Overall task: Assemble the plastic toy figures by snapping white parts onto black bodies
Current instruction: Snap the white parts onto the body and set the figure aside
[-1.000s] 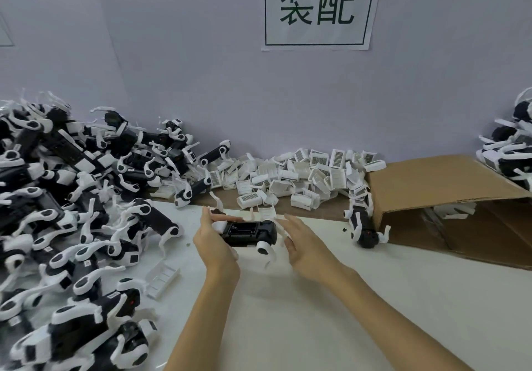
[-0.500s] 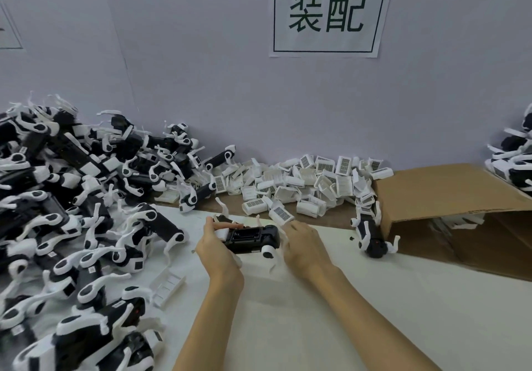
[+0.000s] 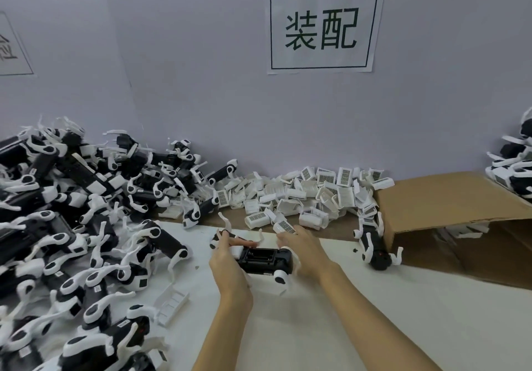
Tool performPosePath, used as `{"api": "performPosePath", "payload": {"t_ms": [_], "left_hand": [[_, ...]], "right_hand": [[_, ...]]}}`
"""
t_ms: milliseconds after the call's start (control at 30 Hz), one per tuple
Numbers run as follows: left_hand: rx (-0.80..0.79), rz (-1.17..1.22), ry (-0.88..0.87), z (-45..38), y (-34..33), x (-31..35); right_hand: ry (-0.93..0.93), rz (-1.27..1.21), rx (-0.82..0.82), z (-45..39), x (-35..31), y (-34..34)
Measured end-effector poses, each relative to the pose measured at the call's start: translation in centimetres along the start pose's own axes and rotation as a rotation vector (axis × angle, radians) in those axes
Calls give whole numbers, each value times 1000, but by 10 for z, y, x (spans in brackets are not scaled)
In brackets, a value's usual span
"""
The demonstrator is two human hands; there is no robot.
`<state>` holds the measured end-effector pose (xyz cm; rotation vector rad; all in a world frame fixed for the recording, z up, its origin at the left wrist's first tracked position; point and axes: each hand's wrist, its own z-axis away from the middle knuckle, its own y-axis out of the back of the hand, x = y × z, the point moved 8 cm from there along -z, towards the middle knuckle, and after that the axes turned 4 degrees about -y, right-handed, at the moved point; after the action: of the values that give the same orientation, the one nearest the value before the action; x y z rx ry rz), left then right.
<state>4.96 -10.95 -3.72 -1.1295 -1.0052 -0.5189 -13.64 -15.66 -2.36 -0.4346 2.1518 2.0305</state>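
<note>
A black toy body (image 3: pixel 266 260) with white legs is held belly-up just above the white table sheet (image 3: pixel 331 327). My left hand (image 3: pixel 227 261) grips its left end, thumb lying over the top. My right hand (image 3: pixel 305 251) is at its right end and pinches a white barcoded cover (image 3: pixel 283 226) in its fingertips, just above and behind the body. The body's open compartment faces up.
A big heap of black-and-white toy figures (image 3: pixel 72 226) fills the left side. A pile of white barcoded covers (image 3: pixel 305 198) lies along the wall. An open cardboard box (image 3: pixel 454 212) lies on its side at right, one figure (image 3: pixel 377 250) beside it. A loose white cover (image 3: pixel 171 303) lies near the heap.
My right hand went from lying open beside the body to the cover pile, took one white cover, and now holds it close to the body. My left hand kept its grip.
</note>
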Motion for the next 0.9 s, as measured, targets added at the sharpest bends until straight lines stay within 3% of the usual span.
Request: {"api": "performPosePath", "payload": {"t_ms": [200, 367, 600, 700, 900], "left_hand": [[-60, -16, 44, 5, -11, -4], [-139, -83, 48, 19, -28, -12], [-201, -255, -24, 41, -45, -17], [-294, -280, -31, 51, -52, -21], [-345, -294, -221, 64, -62, -10]], "right_hand": [[-19, -385, 157, 32, 18, 20], [-37, -677, 174, 89, 49, 40], [-108, -1057, 319, 150, 72, 48], [-9, -1016, 396, 158, 59, 59], [160, -643, 419, 164, 30, 54]]}}
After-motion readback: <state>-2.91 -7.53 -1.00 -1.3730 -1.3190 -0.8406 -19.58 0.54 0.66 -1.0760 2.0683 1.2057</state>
